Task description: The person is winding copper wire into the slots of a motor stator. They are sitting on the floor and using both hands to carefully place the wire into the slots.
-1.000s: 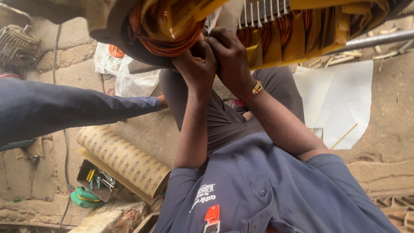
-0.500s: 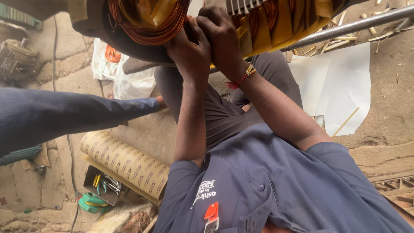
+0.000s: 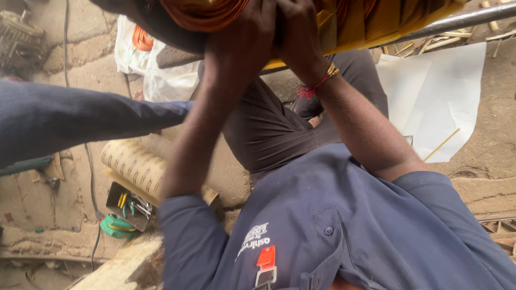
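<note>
Both hands are raised to the top edge of the view, pressed side by side against a bundle of orange-red copper winding wire [image 3: 204,12] that loops out of a motor core lined with stiff yellow insulating sheets [image 3: 371,24]; the left hand [image 3: 242,37] curls its fingers closed over the coil, and the right hand [image 3: 298,32], with a red and gold thread band [image 3: 317,86] at its wrist, is clenched against the yellow lining beside it, though what sits inside that fist cannot be made out. The likely trouble is in the wire itself: a hard pull or twist could scrape its coating on the edge of the core, kink a strand, or drag a yellow sheet out of its slot. The grey metal bar [image 3: 457,19] running off to the right looks like the only support, so the heavy piece might roll and pinch the fingers
</note>
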